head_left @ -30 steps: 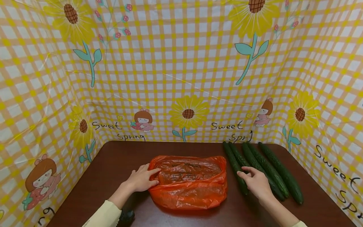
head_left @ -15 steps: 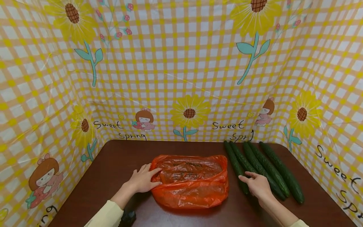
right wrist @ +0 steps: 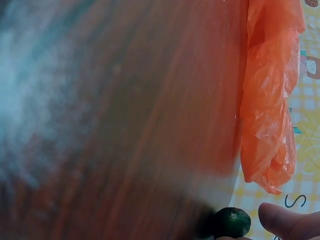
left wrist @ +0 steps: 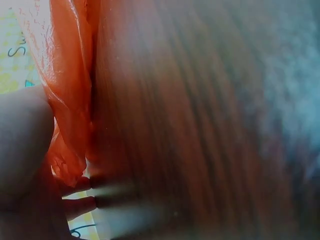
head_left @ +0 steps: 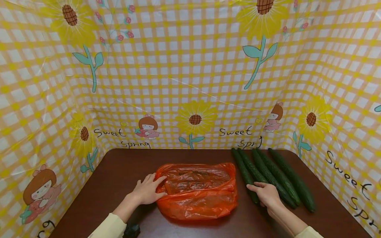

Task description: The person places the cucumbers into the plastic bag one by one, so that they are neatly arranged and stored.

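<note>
Right hand (head_left: 267, 194) slid nearer | cucumber (head_left: 245, 174) seemingly lengthwise, near-to-far

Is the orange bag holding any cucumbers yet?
No: the orange bag lies flat, and all four cucumbers lie on the table beside it.

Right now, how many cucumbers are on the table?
4, side by side right of the orange bag: leftmost cucumber under the right hand, then second, third, fourth.
</note>
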### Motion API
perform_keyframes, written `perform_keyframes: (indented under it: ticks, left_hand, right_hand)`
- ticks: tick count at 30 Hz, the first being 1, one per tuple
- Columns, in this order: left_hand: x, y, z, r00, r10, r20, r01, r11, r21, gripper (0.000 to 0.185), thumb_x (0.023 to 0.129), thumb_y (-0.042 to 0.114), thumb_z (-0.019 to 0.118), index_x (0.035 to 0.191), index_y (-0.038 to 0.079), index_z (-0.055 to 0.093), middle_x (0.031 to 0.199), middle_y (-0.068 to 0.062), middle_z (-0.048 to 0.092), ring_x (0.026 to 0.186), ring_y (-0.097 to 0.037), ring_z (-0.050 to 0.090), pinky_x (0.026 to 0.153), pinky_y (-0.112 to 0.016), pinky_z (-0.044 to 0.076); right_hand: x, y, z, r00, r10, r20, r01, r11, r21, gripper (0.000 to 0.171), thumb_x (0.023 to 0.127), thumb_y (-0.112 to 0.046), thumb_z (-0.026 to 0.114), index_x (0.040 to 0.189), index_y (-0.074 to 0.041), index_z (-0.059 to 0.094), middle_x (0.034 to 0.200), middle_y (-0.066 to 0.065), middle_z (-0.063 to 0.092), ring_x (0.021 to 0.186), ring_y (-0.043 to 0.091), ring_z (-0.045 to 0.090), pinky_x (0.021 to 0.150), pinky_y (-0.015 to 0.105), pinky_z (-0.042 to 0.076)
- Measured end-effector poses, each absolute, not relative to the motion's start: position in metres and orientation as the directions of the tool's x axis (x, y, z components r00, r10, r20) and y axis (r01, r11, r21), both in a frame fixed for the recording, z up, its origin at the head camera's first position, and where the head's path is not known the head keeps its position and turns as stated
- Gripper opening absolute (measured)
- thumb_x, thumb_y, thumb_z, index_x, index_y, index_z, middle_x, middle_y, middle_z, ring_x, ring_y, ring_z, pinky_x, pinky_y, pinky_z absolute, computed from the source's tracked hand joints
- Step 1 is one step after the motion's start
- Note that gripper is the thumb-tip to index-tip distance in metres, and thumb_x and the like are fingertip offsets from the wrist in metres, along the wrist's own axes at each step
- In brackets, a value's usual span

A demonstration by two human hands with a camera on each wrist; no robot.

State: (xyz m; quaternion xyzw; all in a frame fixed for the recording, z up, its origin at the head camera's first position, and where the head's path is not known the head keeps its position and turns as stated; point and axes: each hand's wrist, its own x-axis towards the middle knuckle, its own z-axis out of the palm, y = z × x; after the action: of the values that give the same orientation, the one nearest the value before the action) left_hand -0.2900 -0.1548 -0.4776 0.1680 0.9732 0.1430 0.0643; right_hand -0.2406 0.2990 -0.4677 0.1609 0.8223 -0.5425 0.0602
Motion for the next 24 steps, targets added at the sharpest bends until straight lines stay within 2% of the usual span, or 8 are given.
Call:
perform_keyframes:
  ticks: [5,12,16,24]
  left_hand:
    - [-0.2886,-0.1575,-0.4778,-0.927,0.364,-0.092,0.321,0.894,0.313,0.068,0.095,0.052,0.064,0.155,0.035,0.040,0.161,-0.023,0.028,0.150,-0.045,0.023,0.109,-0.079,0.017]
    - [-0.2890,-0.1569,-0.4746,-0.928,0.354,-0.118,0.307,0.905,0.296,0.062,0.094,0.053,0.064,0.151,0.033,0.049,0.163,-0.022,0.027,0.151,-0.044,0.022,0.110,-0.078,0.017]
    - [-0.2880,-0.1571,-0.4749,-0.926,0.360,-0.110,0.316,0.902,0.294,0.062,0.094,0.053,0.064,0.150,0.031,0.050,0.162,-0.021,0.029,0.150,-0.044,0.024,0.109,-0.078,0.018]
    - [-0.2853,-0.1586,-0.4755,-0.926,0.362,-0.108,0.315,0.899,0.305,0.063,0.094,0.054,0.064,0.150,0.031,0.050,0.161,-0.022,0.030,0.150,-0.044,0.024,0.109,-0.079,0.018]
  right_hand:
    - [-0.2413,0.2944,-0.4712,-0.934,0.221,-0.280,0.348,0.391,-0.852,0.072,0.096,-0.033,0.066,0.147,0.011,0.041,0.045,-0.011,0.028,0.039,0.008,0.025,0.046,0.030,0.035]
    - [-0.2422,0.2930,-0.4731,-0.937,0.237,-0.258,0.337,0.410,-0.848,0.071,0.095,-0.032,0.067,0.146,0.011,0.042,0.045,-0.012,0.026,0.039,0.008,0.025,0.044,0.029,0.034]
    - [-0.2427,0.2924,-0.4743,-0.929,0.253,-0.269,0.356,0.420,-0.835,0.071,0.094,-0.032,0.067,0.146,0.010,0.043,0.044,-0.012,0.028,0.038,0.008,0.024,0.044,0.029,0.034]
    - [-0.2429,0.2904,-0.4732,-0.946,0.251,-0.207,0.308,0.490,-0.815,0.072,0.094,-0.034,0.068,0.143,0.014,0.045,0.046,-0.010,0.029,0.039,0.009,0.027,0.044,0.031,0.033]
